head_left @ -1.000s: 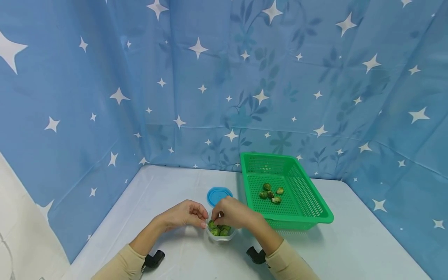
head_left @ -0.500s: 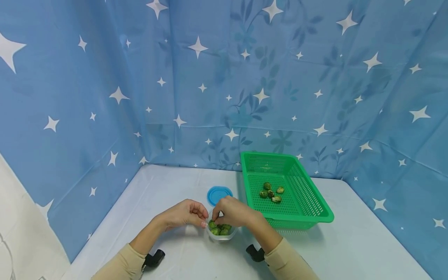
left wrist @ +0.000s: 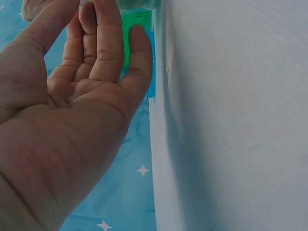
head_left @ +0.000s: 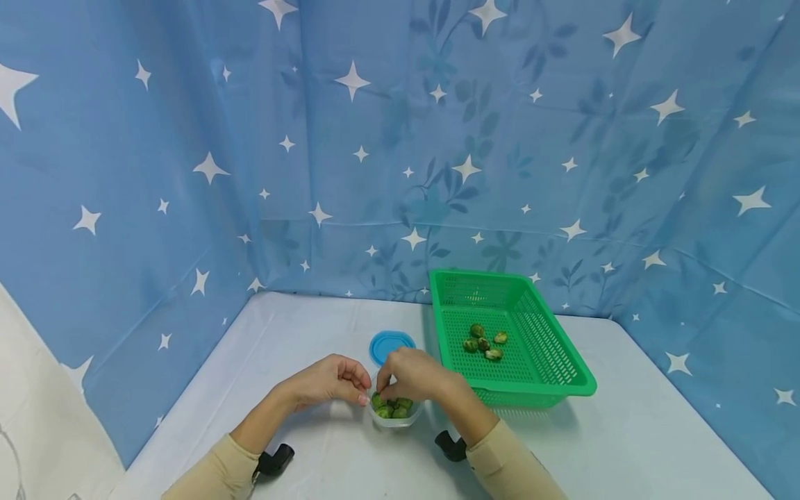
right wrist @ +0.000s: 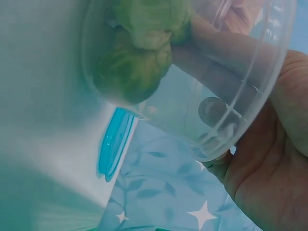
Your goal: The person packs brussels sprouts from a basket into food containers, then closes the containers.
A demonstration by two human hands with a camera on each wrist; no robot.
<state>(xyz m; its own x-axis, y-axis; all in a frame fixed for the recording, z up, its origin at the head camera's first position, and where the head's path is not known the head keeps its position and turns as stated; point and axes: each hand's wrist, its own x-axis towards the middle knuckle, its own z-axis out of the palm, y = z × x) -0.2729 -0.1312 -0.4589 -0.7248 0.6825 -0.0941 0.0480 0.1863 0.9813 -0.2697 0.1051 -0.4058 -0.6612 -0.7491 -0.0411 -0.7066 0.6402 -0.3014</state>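
while both hands meet around a small clear container (head_left: pixel 395 422) in the head view, the left hand (head_left: pixel 328 380) lies at its nine o'clock side, fingers loosely bent and spread from the thumb, tips just beside the rim. the right hand (head_left: pixel 414 376) comes over from one o'clock, thumb and forefinger drawn narrow and dipping inside among the brussels sprouts (head_left: pixel 383 412); i cannot tell whether they pinch one. beyond the container, at twelve o'clock, a blue lid (head_left: pixel 389 342) lies on the white table (head_left: pixel 300 333), partly covered by the right hand. toward two o'clock sits a green basket (head_left: pixel 531 351) with five more sprouts (head_left: pixel 484 344) lying on its perforated floor, and a star-patterned curtain (head_left: pixel 375 173) hangs behind. from the left wrist, the palm shows with its fingers mostly extended toward twelve o'clock, where a sliver of the container appears at the frame's edge; a strip of the green basket shows behind the little finger. from the right wrist, the container's see-through wall fills the upper part, sprouts at eleven o'clock and the right hand at four, one of its digits touching the sprouts; the lid is at eight.
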